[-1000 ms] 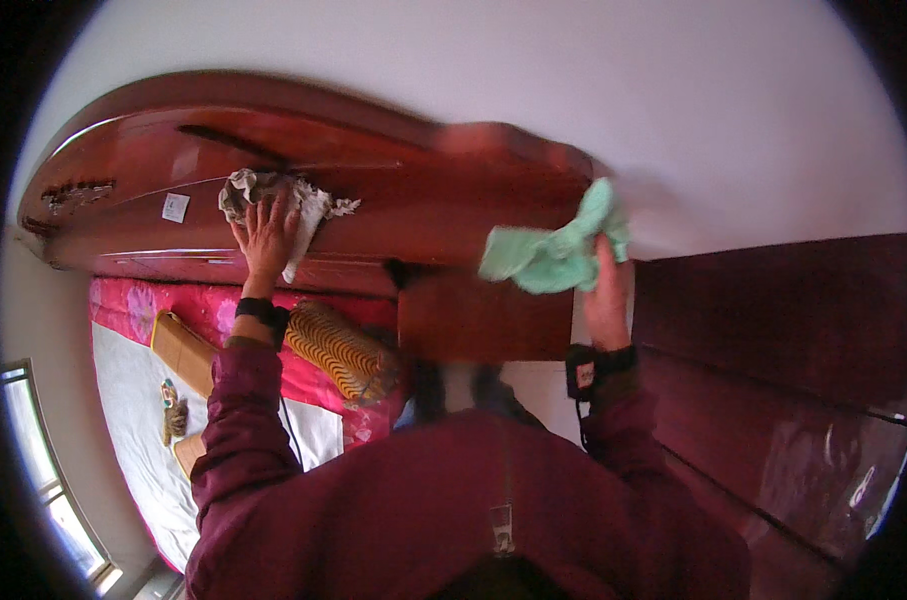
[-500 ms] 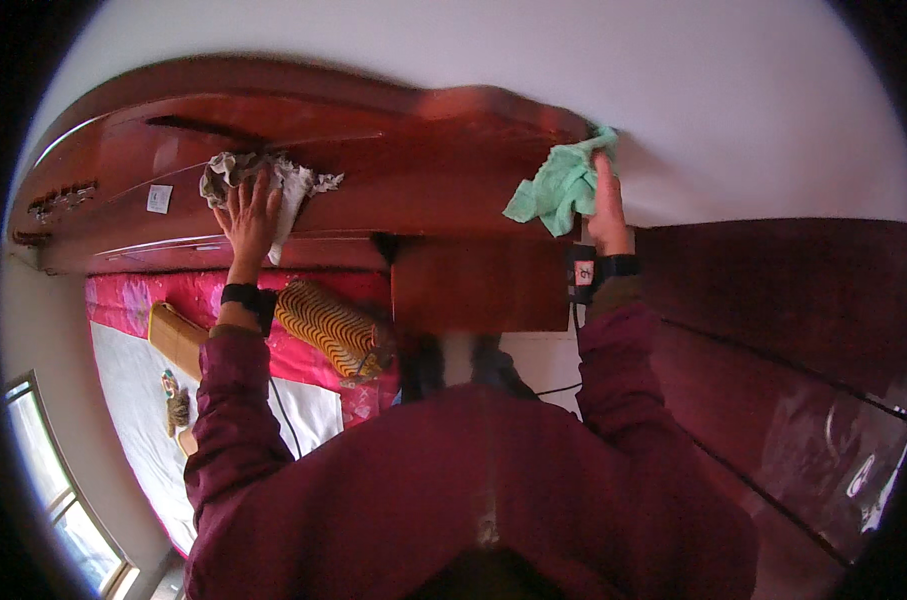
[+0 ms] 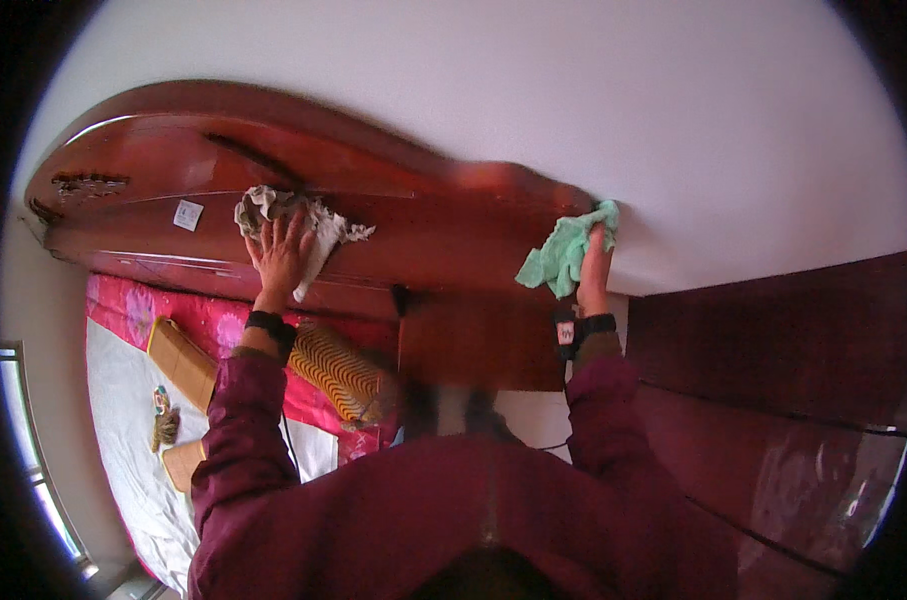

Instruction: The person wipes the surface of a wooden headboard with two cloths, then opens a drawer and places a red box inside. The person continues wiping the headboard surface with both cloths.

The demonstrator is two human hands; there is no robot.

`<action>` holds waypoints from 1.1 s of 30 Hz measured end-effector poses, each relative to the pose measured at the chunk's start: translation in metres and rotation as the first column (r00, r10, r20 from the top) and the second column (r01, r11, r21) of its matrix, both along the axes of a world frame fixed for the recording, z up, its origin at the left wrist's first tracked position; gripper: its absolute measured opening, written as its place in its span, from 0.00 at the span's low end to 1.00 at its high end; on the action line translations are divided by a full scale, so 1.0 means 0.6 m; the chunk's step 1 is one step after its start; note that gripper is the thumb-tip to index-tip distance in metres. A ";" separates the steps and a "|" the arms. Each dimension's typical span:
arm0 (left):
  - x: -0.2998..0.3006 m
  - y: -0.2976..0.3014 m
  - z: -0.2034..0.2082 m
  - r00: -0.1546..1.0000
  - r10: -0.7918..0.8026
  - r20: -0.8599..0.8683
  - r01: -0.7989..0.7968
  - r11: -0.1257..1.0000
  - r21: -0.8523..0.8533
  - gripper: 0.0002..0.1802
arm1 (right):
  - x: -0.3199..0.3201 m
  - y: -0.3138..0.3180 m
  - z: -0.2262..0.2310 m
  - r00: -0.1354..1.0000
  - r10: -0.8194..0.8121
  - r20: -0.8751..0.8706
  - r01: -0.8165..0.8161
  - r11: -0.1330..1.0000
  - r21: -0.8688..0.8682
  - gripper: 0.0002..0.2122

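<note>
Right hand [image 3: 593, 262] gripping green cloth [image 3: 561, 258], now shifted to headboard [image 3: 443, 235] end; left hand [image 3: 279, 252] pressing grey rag [image 3: 293, 215] flat.

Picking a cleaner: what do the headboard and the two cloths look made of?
Headboard: seemingly wood with glossy reddish-brown varnish; it shows light reflections. Cloth under the left hand, grey-white rag: crumpled, frayed fabric. Green cloth in the right hand: soft, perhaps microfibre.
</note>
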State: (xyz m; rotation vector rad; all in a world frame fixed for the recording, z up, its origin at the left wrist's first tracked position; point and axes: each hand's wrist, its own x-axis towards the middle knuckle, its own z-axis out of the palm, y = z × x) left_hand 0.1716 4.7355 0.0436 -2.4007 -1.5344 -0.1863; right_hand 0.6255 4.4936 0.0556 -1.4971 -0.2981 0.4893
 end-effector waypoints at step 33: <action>-0.069 -0.029 0.027 0.932 -0.120 0.342 0.098 0.992 0.080 0.26 | -0.427 0.231 0.170 0.278 0.327 0.903 0.140 0.916 -0.375 0.17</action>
